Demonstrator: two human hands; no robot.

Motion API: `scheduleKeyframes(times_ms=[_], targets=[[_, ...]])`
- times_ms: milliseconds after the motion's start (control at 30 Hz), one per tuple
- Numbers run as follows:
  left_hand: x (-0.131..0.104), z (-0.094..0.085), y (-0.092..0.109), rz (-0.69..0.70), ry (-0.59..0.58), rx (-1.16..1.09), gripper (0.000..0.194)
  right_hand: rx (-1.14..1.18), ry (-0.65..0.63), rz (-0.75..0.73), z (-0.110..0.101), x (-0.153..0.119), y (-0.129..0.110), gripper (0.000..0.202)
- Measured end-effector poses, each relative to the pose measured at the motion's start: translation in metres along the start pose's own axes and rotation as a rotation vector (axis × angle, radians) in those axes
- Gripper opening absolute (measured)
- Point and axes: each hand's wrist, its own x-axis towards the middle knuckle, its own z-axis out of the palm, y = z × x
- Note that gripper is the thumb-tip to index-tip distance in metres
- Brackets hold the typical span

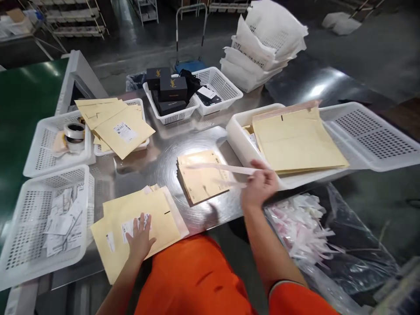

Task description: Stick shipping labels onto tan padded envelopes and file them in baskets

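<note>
A shiny table (164,173) fills the middle of the frame. Big yellow envelopes (157,214) lie at the lower left. A smaller tan pile (200,186) sits in the centre. The hands are well apart: the left hand (140,238) rests flat on the envelopes, while the right hand (260,183), right of centre, pinches a thin white strip (226,167).

The flat, pale-yellow paper envelope (155,208) has a white label (127,229) printed in black, plus one short black dash (167,212). The thin plastic strip (229,168) is whitish (with a hint of pink). The rectangular white plastic basket (24,236) is patterned with rows of small holes; the black box (173,89) bears a gold emblem; the cloth garment (193,280) is bright orange.
</note>
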Motion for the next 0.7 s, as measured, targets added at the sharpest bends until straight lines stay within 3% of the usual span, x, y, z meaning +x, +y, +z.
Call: scheduleKeyframes(times_ms=[33, 67, 100, 167, 300, 367, 500, 700], targets=[[-0.001, -0.001, 0.002, -0.005, 0.007, 0.017, 0.073, -0.036, 0.121, -0.158, -0.013, 0.013, -0.009, 0.024], [-0.001, -0.002, 0.004, -0.010, 0.026, 0.045, 0.074, -0.103, 0.097, -0.326, -0.023, 0.018, -0.016, 0.024], [-0.001, -0.003, 0.007, -0.004, 0.056, 0.083, 0.076, -0.205, -0.018, -0.476, -0.027, 0.016, -0.020, 0.027], [0.000, -0.006, 0.015, 0.056, 0.115, 0.162, 0.084, -0.430, -0.456, -0.572, -0.017, -0.010, -0.021, 0.029], [0.006, -0.009, 0.025, 0.179, 0.042, 0.201, 0.097, -0.791, -1.211, -0.220, 0.042, -0.095, 0.013, 0.031], [0.009, -0.010, 0.025, 0.169, -0.005, 0.187, 0.098, -0.784, -1.422, -0.115, 0.064, -0.127, 0.035, 0.032], [0.011, -0.011, 0.025, 0.155, -0.027, 0.186, 0.098, -0.705, -1.515, -0.134, 0.075, -0.156, 0.060, 0.028], [0.009, -0.014, 0.029, 0.134, -0.028, 0.226, 0.096, -0.620, -1.533, -0.241, 0.085, -0.190, 0.047, 0.026]])
